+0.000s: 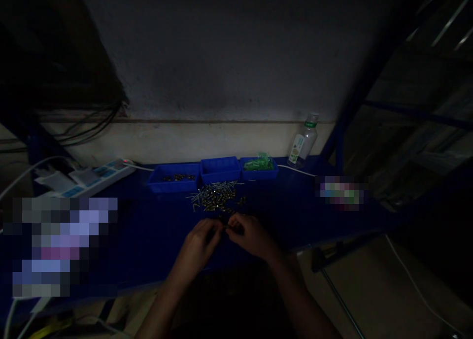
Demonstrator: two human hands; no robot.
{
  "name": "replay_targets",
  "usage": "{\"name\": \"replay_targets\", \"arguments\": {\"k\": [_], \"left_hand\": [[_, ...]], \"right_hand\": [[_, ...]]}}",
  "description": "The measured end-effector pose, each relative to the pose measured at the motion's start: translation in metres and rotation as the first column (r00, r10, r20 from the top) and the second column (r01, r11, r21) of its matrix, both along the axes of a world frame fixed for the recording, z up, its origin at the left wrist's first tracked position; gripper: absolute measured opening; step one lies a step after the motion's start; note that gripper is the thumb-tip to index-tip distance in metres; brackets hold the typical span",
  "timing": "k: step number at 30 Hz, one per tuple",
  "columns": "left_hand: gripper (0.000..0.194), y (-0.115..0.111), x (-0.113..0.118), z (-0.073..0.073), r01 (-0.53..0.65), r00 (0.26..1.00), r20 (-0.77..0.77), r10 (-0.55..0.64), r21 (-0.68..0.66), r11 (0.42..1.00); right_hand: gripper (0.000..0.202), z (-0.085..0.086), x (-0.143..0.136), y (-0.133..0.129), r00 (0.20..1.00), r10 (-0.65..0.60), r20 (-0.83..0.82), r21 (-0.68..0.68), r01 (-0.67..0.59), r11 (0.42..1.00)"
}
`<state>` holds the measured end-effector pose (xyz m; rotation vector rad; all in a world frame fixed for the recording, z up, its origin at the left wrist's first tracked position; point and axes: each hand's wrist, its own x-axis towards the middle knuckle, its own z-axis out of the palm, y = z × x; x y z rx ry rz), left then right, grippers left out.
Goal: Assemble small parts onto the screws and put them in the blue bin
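small metal parts mostly lie piled mid-frame, few in the left blue bin, while left hand and right hand pinch their fingertips together on something too small to tell.

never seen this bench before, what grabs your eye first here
Against the dark, the pile of small metal pins glints at mid-table, just beyond the left hand and right hand, whose fingertips meet over something too small to make out. Behind the pile stand three blue trays in a row, and a clear bottle stands by the wall to their right.
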<state>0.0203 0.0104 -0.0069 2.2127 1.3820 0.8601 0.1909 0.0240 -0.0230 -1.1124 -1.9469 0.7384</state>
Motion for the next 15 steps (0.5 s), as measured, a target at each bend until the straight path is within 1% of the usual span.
{"name": "replay_targets", "arguments": {"k": [2,4,5,7,8,10,11,12,13,15], "left_hand": [[0.018,0.000,-0.001,0.002,0.005,1.000,-0.025,-0.005,0.024,1.000],[0.019,0.007,-0.009,0.006,-0.011,0.998,-0.056,0.014,0.062,0.998],[0.019,0.014,-0.015,0.010,-0.037,0.996,-0.075,0.045,0.095,0.995],[0.021,0.035,-0.031,0.021,-0.138,0.982,-0.104,0.160,0.190,0.972],[0.023,0.049,-0.041,0.027,-0.183,0.968,-0.128,0.218,0.240,0.953],[0.028,0.077,-0.058,0.043,-0.286,0.902,-0.212,0.375,0.356,0.890],[0.032,0.090,-0.065,0.050,-0.302,0.863,-0.274,0.424,0.394,0.868],[0.037,0.101,-0.069,0.057,-0.294,0.837,-0.328,0.438,0.405,0.866],[0.039,0.109,-0.071,0.062,-0.299,0.826,-0.340,0.449,0.411,0.861],[0.041,0.116,-0.067,0.067,-0.295,0.821,-0.350,0.451,0.416,0.860]], "right_hand": [[0.005,-0.002,-0.001,0.001,0.999,-0.021,0.047,0.024,0.019,1.000],[0.006,-0.005,-0.001,0.003,0.993,-0.091,0.077,0.050,0.087,0.995],[0.008,-0.007,-0.001,0.005,0.987,-0.138,0.082,0.059,0.133,0.989],[0.010,-0.010,-0.001,0.007,0.974,-0.208,0.086,0.067,0.203,0.977],[0.011,-0.011,-0.001,0.008,0.971,-0.222,0.090,0.068,0.217,0.974],[0.009,-0.011,-0.001,0.009,0.971,-0.215,0.101,0.065,0.209,0.976],[0.009,-0.011,-0.001,0.009,0.973,-0.206,0.106,0.062,0.200,0.978],[0.008,-0.010,0.000,0.009,0.974,-0.199,0.106,0.057,0.193,0.979],[0.008,-0.009,0.000,0.008,0.976,-0.193,0.104,0.050,0.188,0.981],[0.008,-0.007,0.000,0.008,0.977,-0.192,0.096,0.038,0.189,0.981]]}}
